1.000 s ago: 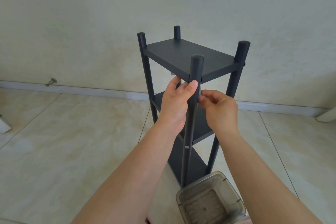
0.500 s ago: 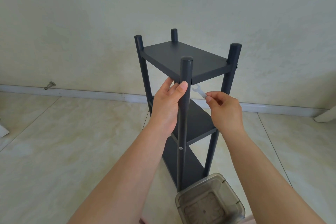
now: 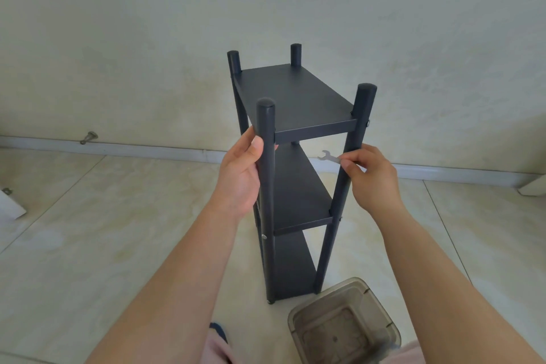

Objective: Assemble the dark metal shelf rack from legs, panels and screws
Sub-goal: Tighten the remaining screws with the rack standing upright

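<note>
The dark metal shelf rack (image 3: 295, 97) stands upright on the tiled floor, with three panels fixed between four round legs. My left hand (image 3: 240, 174) grips the near left leg (image 3: 266, 186) just below the top panel. My right hand (image 3: 372, 177) pinches a small flat silver wrench (image 3: 328, 156) beside the near right leg (image 3: 348, 174), under the top panel. A screw head (image 3: 368, 123) shows on that leg at the top panel's corner. Another screw (image 3: 263, 236) sits on the left leg at the middle panel.
A translucent grey plastic box (image 3: 345, 325) stands on the floor right in front of the rack's feet. The wall and white skirting (image 3: 147, 151) run close behind. A metal door stop (image 3: 88, 138) sticks out at the left. A white object (image 3: 9, 207) lies at the far left.
The rack has turned so its short side faces me. My right hand drew the wrench away from the near left leg and over to the near right leg. My left hand kept its grip.
</note>
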